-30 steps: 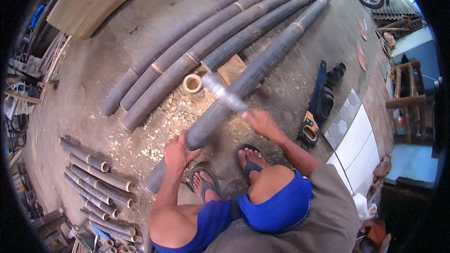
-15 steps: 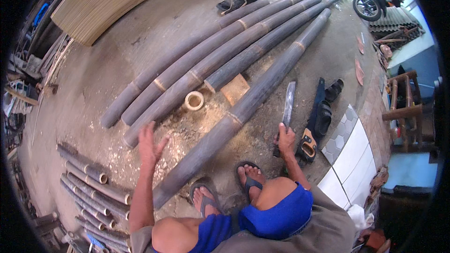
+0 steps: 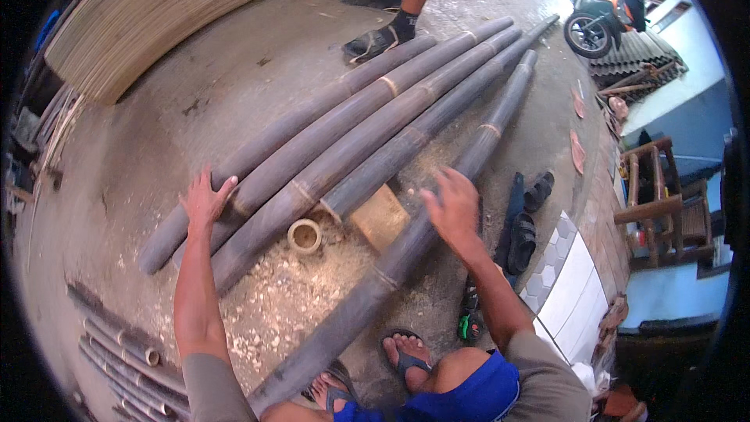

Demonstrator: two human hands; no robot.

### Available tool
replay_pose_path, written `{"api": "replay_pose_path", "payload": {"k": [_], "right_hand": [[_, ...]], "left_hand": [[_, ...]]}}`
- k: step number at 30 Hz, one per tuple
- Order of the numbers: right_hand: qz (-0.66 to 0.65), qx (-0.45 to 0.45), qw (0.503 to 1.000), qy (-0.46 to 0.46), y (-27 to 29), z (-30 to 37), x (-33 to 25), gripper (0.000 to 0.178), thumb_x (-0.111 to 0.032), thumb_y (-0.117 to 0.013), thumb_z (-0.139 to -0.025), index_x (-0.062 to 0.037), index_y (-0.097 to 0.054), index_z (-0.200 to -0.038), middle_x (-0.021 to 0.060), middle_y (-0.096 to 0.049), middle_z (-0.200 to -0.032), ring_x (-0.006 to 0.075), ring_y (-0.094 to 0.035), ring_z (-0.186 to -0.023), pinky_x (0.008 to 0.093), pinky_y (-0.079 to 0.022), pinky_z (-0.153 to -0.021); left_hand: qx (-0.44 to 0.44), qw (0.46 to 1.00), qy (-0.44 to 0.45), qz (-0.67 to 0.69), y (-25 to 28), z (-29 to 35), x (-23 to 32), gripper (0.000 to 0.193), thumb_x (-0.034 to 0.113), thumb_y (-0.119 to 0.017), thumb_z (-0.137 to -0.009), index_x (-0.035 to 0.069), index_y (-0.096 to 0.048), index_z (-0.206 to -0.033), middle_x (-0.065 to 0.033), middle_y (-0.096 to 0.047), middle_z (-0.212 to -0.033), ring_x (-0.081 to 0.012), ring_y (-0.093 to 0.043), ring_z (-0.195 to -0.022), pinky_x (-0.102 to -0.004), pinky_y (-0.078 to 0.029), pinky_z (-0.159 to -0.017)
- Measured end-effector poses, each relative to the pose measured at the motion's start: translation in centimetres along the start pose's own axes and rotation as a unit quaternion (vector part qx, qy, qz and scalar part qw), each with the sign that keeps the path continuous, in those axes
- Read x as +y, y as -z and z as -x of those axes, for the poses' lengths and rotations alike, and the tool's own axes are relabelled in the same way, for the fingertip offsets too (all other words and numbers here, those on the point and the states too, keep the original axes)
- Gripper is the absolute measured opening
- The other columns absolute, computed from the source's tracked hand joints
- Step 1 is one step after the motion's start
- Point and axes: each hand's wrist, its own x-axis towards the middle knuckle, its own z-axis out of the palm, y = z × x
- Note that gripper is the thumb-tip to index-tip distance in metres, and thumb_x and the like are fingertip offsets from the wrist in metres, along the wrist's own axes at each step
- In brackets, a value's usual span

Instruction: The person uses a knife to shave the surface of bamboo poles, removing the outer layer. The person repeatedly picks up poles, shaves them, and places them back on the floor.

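My left hand rests with spread fingers on the outer bamboo poles at the left end of the row. My right hand is over the single dark bamboo pole lying nearest me, its fingers apart and slightly blurred, with nothing held. I cannot tell whether it touches that pole. Between this pole and the row lie a short bamboo ring and a wooden block. Right of my right hand is a hand saw, its handle hidden by my forearm.
Several shorter bamboo pieces lie at lower left. Wood chips cover the floor between the poles. Black sandals, a green-and-black tool and white tiles are at right. Another person's feet stand beyond the row.
My right hand has let go of the long-bladed knife and moved up and left over the single pole. My left hand has reached forward onto the row. The view has shifted.
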Motion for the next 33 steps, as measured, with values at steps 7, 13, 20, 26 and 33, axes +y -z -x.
{"api": "replay_pose_path", "payload": {"k": [7,13,20,26,33], "right_hand": [[-0.111,-0.069,0.962,0.242,-15.1,-18.2,-11.8,0.062,-0.061,-0.059,-0.099,-0.0105,-0.065,-0.135,0.0128,-0.059,-0.143,0.0334,-0.049,-0.14,0.0568,-0.041,-0.114],[-0.012,-0.219,0.949,0.225,-19.6,-23.4,-17.5,0.084,-0.079,-0.039,-0.099,-0.0124,-0.067,-0.141,0.0099,-0.061,-0.147,0.0316,-0.049,-0.142,0.0627,-0.028,-0.122],[0.027,-0.27,0.941,0.203,-20.5,-22.8,-17.0,0.095,-0.087,-0.028,-0.096,-0.0112,-0.074,-0.132,0.0105,-0.069,-0.135,0.028,-0.056,-0.133,0.0539,-0.031,-0.117],[-0.003,-0.276,0.939,0.204,-18.9,-20.7,-16.0,0.088,-0.083,-0.034,-0.098,-0.0116,-0.076,-0.127,0.0097,-0.072,-0.13,0.0273,-0.058,-0.13,0.0502,-0.037,-0.111],[-0.044,-0.244,0.947,0.206,-18.1,-17.2,-16.1,0.079,-0.078,-0.042,-0.098,-0.0104,-0.08,-0.116,0.0104,-0.077,-0.119,0.0271,-0.059,-0.128,0.0495,-0.036,-0.111]], "left_hand": [[0.006,1.0,-0.002,-0.017,-0.2,-0.7,3.7,0.092,0.077,-0.071,-0.079,0.013,-0.062,-0.145,-0.0149,-0.065,-0.144,-0.0366,-0.058,-0.135,-0.0668,-0.035,-0.115],[0.041,0.999,0.003,-0.029,-0.6,-0.9,1.8,0.087,0.073,-0.076,-0.077,0.012,-0.067,-0.139,-0.0144,-0.069,-0.136,-0.0343,-0.061,-0.13,-0.0599,-0.039,-0.113],[0.02,0.999,0.027,-0.015,-1.8,2.3,3.0,0.085,0.071,-0.079,-0.074,0.013,-0.071,-0.135,-0.0127,-0.073,-0.128,-0.0336,-0.064,-0.124,-0.0486,-0.045,-0.108],[0.063,0.998,0.002,-0.008,-2.8,5.9,2.9,0.08,0.068,-0.082,-0.073,0.013,-0.073,-0.132,-0.0137,-0.075,-0.124,-0.034,-0.066,-0.119,-0.0474,-0.049,-0.104],[0.039,0.999,-0.002,0.025,-2.9,9.8,1.6,0.075,0.063,-0.086,-0.072,0.01,-0.076,-0.125,-0.0156,-0.076,-0.113,-0.0352,-0.072,-0.103,-0.0478,-0.055,-0.093]]}}
